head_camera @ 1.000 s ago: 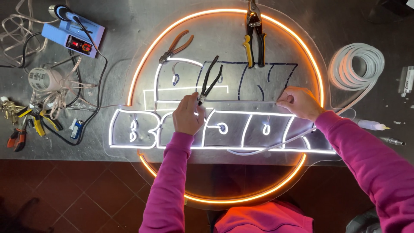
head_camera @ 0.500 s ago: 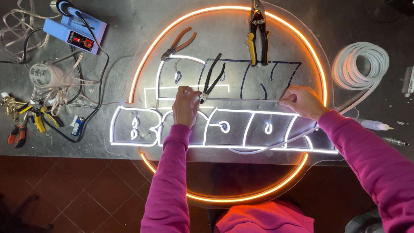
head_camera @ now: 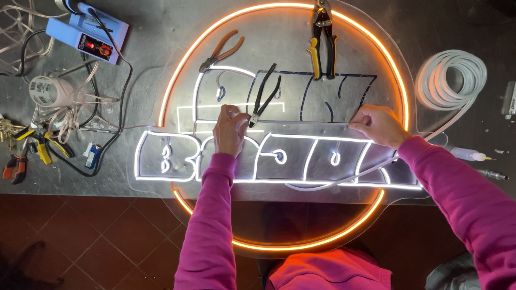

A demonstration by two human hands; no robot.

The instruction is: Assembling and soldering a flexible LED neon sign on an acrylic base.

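Observation:
A round clear panel (head_camera: pixel 376 37) lies on the metal table, with a glowing orange ring (head_camera: pixel 177 75) and white lit outline letters (head_camera: pixel 161 158). My left hand (head_camera: pixel 231 131) is closed and presses on the white neon strip (head_camera: pixel 312 137) along the top of the lower letter row. The tips of black pliers (head_camera: pixel 266 94) lie just right of its fingers. My right hand (head_camera: pixel 379 124) pinches the same strip farther right. A loose unlit strip (head_camera: pixel 344 180) runs from under my right wrist across the lower letters.
Orange-handled pliers (head_camera: pixel 223 49) and yellow-handled cutters (head_camera: pixel 322 37) lie on the panel's top. A coil of white strip (head_camera: pixel 451 80) sits at the right. A blue box with cables (head_camera: pixel 88 35), a wire spool (head_camera: pixel 45 90) and hand tools (head_camera: pixel 27 150) lie at the left. The table's front edge (head_camera: pixel 80 182) is near.
My left hand has shifted slightly up along the strip. My right hand stays almost where it was, still on the strip.

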